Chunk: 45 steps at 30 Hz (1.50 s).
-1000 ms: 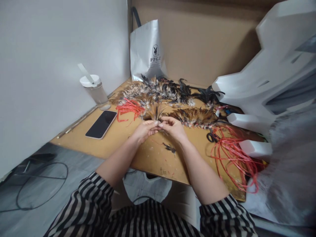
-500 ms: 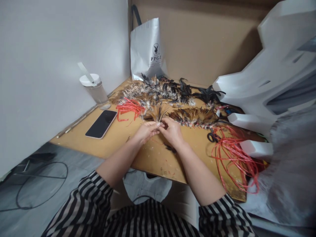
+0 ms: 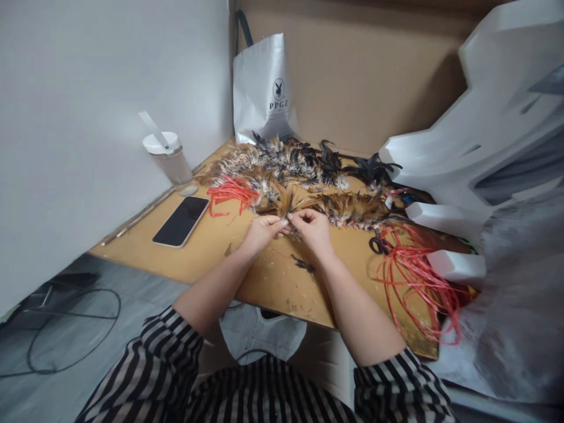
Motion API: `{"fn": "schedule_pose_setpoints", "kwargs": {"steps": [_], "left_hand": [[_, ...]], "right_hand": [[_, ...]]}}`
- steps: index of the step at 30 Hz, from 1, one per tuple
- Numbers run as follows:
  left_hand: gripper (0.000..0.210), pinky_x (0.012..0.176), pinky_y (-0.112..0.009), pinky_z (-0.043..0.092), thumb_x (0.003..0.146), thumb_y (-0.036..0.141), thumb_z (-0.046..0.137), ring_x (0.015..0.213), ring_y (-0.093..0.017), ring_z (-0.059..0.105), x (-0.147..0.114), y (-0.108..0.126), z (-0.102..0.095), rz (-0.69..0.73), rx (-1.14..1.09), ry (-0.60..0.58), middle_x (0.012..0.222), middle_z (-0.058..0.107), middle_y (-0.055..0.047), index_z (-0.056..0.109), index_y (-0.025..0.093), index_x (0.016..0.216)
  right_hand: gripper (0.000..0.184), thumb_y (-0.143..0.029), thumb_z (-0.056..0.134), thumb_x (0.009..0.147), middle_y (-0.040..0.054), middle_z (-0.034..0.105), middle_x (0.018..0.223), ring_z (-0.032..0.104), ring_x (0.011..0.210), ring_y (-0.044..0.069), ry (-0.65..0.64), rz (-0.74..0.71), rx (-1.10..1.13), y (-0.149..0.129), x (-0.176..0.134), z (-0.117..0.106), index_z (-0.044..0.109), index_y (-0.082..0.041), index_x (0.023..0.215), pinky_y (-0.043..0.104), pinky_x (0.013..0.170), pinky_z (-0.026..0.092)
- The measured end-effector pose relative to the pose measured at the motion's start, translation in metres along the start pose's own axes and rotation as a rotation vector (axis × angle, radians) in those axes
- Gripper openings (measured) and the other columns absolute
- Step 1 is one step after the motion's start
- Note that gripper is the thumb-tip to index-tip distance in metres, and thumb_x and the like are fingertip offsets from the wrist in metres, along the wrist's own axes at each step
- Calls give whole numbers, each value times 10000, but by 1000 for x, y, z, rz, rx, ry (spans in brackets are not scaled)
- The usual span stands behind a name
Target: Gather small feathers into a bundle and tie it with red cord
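Between my two hands stands a small fan of brown feathers (image 3: 282,198), tips pointing away from me. My left hand (image 3: 267,228) pinches its base between thumb and fingers. My right hand (image 3: 312,228) is closed at the same spot, thumb and forefinger pressed together at the quill ends; anything finer it may hold there is too small to make out. Just beyond lies a row of brown feather bunches (image 3: 356,207), with a pile of mixed brown, white and black feathers (image 3: 282,158) behind it. Cut red plastic strips (image 3: 232,195) lie left of my hands.
On the left are a phone (image 3: 181,221) and a lidded cup (image 3: 170,161). Scissors (image 3: 377,243) and a tangle of red plastic strands (image 3: 414,276) lie right, beside white foam pieces (image 3: 458,265). A dark feather scrap (image 3: 303,264) sits near the table (image 3: 268,288) front. A silver bag (image 3: 259,88) stands behind.
My right hand has shifted slightly right and turned, its fingers now less bunched over the feather base. My left hand stays at the base. The dark feather scrap shows more fully.
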<state>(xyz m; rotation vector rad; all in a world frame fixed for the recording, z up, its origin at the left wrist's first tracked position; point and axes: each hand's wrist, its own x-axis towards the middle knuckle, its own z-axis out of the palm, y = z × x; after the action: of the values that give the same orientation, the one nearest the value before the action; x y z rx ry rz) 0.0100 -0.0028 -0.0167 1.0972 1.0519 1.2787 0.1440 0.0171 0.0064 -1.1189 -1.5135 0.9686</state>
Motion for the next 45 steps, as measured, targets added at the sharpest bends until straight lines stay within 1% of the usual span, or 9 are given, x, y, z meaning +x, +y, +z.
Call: {"fn": "schedule_pose_setpoints", "kwargs": {"steps": [4, 12, 21, 26, 29, 32, 37, 40, 45], "left_hand": [[232, 577, -191, 429, 635, 321, 711, 610, -103, 599, -3, 2, 0, -88, -106, -30, 670, 672, -67, 677, 104, 709], [103, 548, -154, 448, 711, 160, 659, 583, -72, 605, -6, 6, -3, -292, -482, -200, 689, 660, -47, 648, 97, 791], [62, 529, -161, 460, 751, 129, 610, 571, -82, 611, -7, 9, -7, -389, -574, -253, 674, 654, -37, 633, 113, 807], [89, 544, -166, 460, 747, 124, 611, 613, -95, 628, -5, 8, -6, -331, -513, -201, 718, 675, -60, 642, 100, 826], [104, 568, -166, 454, 733, 151, 634, 662, -102, 635, -3, 7, -5, -251, -475, -120, 741, 680, -67, 644, 99, 823], [120, 566, -158, 434, 691, 196, 681, 674, -94, 628, 0, 4, -5, -193, -476, -46, 717, 672, -43, 637, 112, 766], [169, 574, -159, 416, 636, 230, 723, 649, -70, 596, 3, -1, -6, -143, -483, -10, 695, 655, -13, 641, 130, 744], [180, 584, -166, 417, 628, 236, 728, 642, -68, 586, 3, -1, -6, -138, -486, -16, 696, 651, -14, 643, 127, 745], [162, 586, -174, 424, 624, 200, 726, 644, -73, 587, 2, 0, -6, -160, -536, 5, 695, 645, -9, 628, 127, 729]], "right_hand": [[201, -344, 655, 619, 11, 609, 583, 496, 509, 101, -31, 85, 120, 0, 2, 0, 640, -144, 626, 233, 526, 399], [218, -307, 733, 532, -7, 625, 596, 533, 512, 98, -124, 276, 456, -2, 2, -2, 639, -161, 665, 232, 535, 423], [255, -316, 759, 506, -12, 625, 614, 559, 556, 104, -236, 326, 519, -4, 2, -5, 619, -168, 660, 246, 579, 449], [284, -328, 760, 510, -10, 626, 640, 558, 572, 106, -208, 308, 508, -4, 2, -4, 632, -169, 707, 249, 589, 452], [271, -343, 733, 555, 5, 633, 681, 553, 597, 110, -155, 181, 368, -3, 1, -3, 635, -168, 736, 247, 602, 447], [223, -359, 687, 610, 9, 613, 637, 513, 558, 107, -109, 39, 149, -2, -2, -1, 628, -162, 697, 237, 556, 416], [186, -346, 624, 665, 34, 627, 669, 510, 584, 125, -28, -109, -66, -2, -7, 7, 662, -165, 683, 242, 561, 406], [194, -338, 606, 677, 47, 645, 680, 528, 587, 134, -37, -62, -21, -2, -8, 11, 673, -157, 698, 250, 571, 417], [186, -336, 638, 636, 37, 657, 671, 555, 597, 133, -79, 94, 203, 1, -7, 17, 663, -156, 678, 261, 612, 446]]}}
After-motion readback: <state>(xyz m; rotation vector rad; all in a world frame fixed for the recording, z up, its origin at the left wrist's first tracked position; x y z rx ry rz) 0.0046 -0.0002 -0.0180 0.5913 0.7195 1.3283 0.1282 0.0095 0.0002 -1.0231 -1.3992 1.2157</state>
